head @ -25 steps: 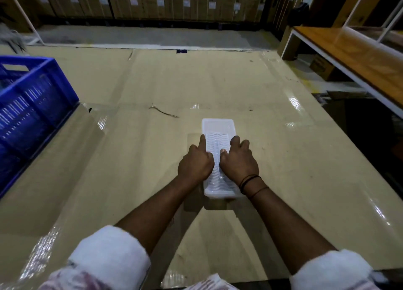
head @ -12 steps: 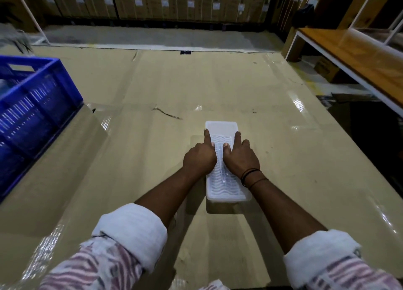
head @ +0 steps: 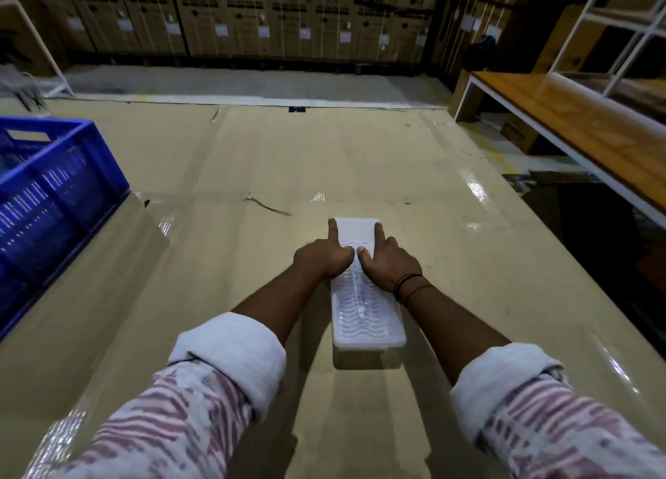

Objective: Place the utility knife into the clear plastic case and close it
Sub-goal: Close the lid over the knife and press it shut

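A clear plastic case (head: 365,311) lies lengthwise on a cardboard-covered work surface (head: 360,161), lid down, straight ahead of the person. A pale long shape showing through the ribbed lid is probably the utility knife (head: 358,294). Both hands press flat on the case's far half: the left hand (head: 322,258) and right hand (head: 387,265) grip nothing, forefingers stretched toward the far corners, thumbs meeting at the middle. This looks like the closing step; next, firm pressure along the edges until the lid seats. A blue crate (head: 54,190) stands well to the left. Stacked cartons (head: 288,13) behind carry white labels, too small to read.
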